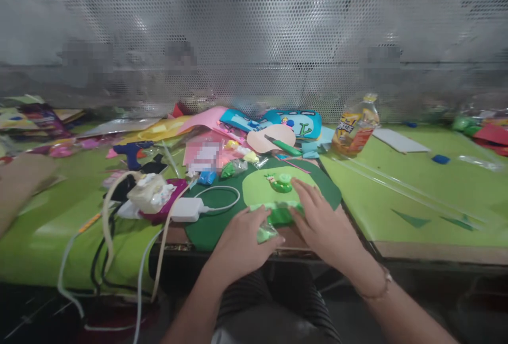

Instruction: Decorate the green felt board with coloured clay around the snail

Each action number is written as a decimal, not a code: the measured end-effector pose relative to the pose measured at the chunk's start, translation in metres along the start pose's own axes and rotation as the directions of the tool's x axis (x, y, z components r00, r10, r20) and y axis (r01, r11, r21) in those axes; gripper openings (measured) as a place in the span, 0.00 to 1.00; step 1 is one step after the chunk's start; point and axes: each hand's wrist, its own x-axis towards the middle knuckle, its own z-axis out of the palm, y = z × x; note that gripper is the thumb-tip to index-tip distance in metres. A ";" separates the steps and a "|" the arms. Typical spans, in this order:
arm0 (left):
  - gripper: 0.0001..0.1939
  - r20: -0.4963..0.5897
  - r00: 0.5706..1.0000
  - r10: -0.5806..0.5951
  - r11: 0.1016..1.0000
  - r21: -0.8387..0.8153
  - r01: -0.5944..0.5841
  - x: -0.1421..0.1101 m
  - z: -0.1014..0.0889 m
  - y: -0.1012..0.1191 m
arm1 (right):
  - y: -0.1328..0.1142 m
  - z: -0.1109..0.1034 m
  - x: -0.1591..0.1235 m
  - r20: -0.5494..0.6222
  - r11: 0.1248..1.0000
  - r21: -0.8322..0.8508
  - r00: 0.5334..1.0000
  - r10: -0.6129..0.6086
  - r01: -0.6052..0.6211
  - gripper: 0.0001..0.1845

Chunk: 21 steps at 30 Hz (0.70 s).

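A light green foam sheet [254,180] lies on a larger dark green sheet [206,227] at the table's front. On it sits a small green snail-like clay figure [281,182] with a pale spiral shell. My left hand [246,241] is closed around a light green lump in clear wrap [266,233], at the front edge of the sheet. My right hand [321,219] has its fingers stretched out over the sheet's right side, the fingertips beside the figure. Between my hands runs a brighter green piece [281,216], partly covered by my fingers.
To the left are a blue glue gun [134,152], a white adapter [186,209] and several cables. Craft pieces and a green-handled cutter [283,145] lie behind. A bottle [355,127] stands at right, before a perforated metal screen [254,42].
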 end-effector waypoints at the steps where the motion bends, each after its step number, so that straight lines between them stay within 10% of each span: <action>1: 0.23 0.006 1.000 0.004 1.000 0.021 -0.004 0.000 -0.003 0.000 | -0.001 0.003 -0.002 0.042 1.000 -0.001 0.999 -0.029 0.029 0.18; 7: 0.19 0.030 0.998 0.053 0.994 0.091 -0.055 0.000 -0.016 0.007 | -0.009 0.019 -0.008 0.240 0.998 0.065 0.971 -0.009 -0.007 0.23; 16: 0.25 0.114 0.989 0.089 0.996 -0.019 -0.088 0.009 0.000 0.008 | -0.003 0.012 -0.006 0.230 0.991 0.038 0.964 -0.131 0.126 0.22; 21: 0.30 0.144 0.989 0.045 0.999 -0.034 -0.041 0.008 -0.002 0.007 | 0.002 0.006 -0.008 0.225 0.998 -0.058 0.974 0.000 0.013 0.22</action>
